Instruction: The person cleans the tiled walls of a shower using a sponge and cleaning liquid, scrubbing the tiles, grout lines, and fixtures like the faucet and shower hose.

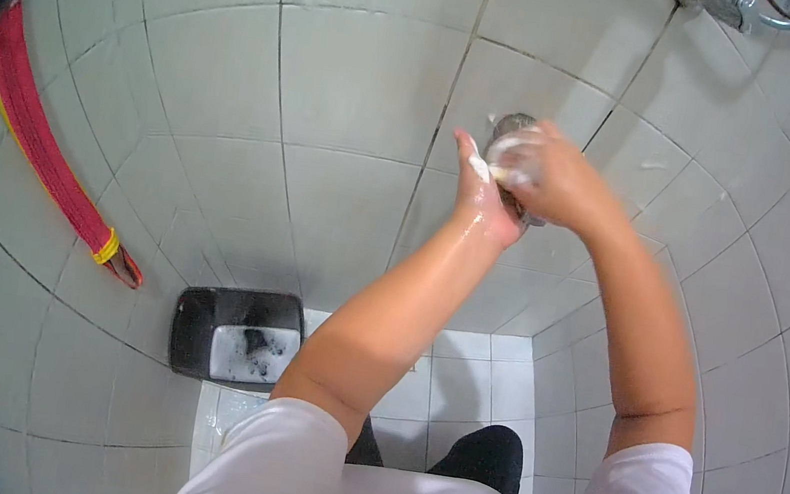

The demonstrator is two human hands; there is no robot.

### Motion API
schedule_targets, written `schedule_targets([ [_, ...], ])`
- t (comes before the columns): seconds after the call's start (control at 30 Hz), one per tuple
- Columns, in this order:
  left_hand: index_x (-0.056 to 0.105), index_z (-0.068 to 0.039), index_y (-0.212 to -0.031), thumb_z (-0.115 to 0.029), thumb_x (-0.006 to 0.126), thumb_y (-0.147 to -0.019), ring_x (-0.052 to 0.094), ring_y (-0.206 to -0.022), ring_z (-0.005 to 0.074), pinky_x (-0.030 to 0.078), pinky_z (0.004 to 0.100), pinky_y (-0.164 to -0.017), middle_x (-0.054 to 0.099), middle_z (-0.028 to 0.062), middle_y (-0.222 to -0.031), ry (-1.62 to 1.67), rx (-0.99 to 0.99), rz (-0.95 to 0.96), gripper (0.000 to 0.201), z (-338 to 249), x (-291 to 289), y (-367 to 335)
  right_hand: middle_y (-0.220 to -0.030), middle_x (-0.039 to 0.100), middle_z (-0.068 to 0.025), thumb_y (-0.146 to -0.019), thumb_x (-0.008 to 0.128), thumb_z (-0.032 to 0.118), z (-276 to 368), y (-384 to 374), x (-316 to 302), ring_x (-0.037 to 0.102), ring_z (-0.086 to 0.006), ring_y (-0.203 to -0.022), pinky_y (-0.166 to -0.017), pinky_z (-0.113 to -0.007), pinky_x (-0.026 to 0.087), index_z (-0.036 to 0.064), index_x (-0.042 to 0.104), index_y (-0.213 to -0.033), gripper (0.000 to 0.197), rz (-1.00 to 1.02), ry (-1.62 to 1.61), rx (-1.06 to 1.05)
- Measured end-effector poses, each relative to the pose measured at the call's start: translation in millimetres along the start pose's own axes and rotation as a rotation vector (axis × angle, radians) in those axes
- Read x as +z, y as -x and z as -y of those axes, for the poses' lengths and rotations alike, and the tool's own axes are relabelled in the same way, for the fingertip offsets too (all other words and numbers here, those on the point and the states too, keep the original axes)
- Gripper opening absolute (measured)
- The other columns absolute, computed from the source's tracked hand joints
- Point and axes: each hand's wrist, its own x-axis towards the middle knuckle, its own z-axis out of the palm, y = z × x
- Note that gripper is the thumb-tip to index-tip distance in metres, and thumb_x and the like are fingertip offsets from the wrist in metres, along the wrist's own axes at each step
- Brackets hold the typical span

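Note:
My left hand (pixel 484 199) cradles a long, dark grey-brown object (pixel 515 122) in front of the tiled wall. Its kind cannot be made out, since my hands and the foam cover most of it. The left thumb points up with white suds on it, and the other fingers are hidden behind the object. Over the object's front, my right hand (pixel 561 181) is curled and smeared by motion. A small pale yellowish thing with lather around it (pixel 499 174) shows at the right fingers, too blurred to name. Both hands are wet and soapy.
A black basin (pixel 186 331) with foamy water stands on the white floor tiles, left of my left arm. On the left wall hangs a pink-red strip of fabric (pixel 51 143) with yellow edging. A chrome fitting (pixel 736 8) juts out at the upper right.

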Motion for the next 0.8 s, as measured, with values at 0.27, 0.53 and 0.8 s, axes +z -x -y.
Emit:
schedule_targets([
  [0.27,0.038,0.002,-0.117,-0.036,0.049,-0.083,0.046,-0.100,0.0287,0.034,0.0356,-0.091,0.050,0.0162,-0.104,-1.578,0.294,-0.253,0.052,11,-1,-1,-0.099,0.057,-0.0101,-0.081,0.041,0.018,-34,15,87,0.056,-0.0243,-0.088,-0.074,-0.038,0.047,0.0030,0.049,-0.108,0.032,-1.095,-1.821,0.492],
  [0.53,0.066,-0.018,-0.082,-0.024,0.043,-0.077,0.039,-0.110,0.0229,0.019,0.0427,-0.099,0.053,0.0051,-0.108,-2.550,0.415,0.417,0.025,-5,38,-35,-0.102,0.053,-0.0087,-0.085,0.036,0.030,17,19,86,0.055,-0.0248,-0.091,-0.075,-0.043,0.047,0.0093,0.043,-0.110,0.034,-0.879,-2.729,0.457],
  [0.8,0.066,-0.016,-0.082,-0.033,0.044,-0.077,0.046,-0.101,0.0271,0.034,0.0340,-0.090,0.058,0.0071,-0.099,-2.629,0.259,0.492,0.028,-14,37,-59,-0.093,0.055,-0.0047,-0.083,0.040,0.031,31,26,93,0.056,-0.0225,-0.081,-0.066,-0.040,0.047,0.0136,0.047,-0.102,0.026,-0.722,-2.580,0.706],
])
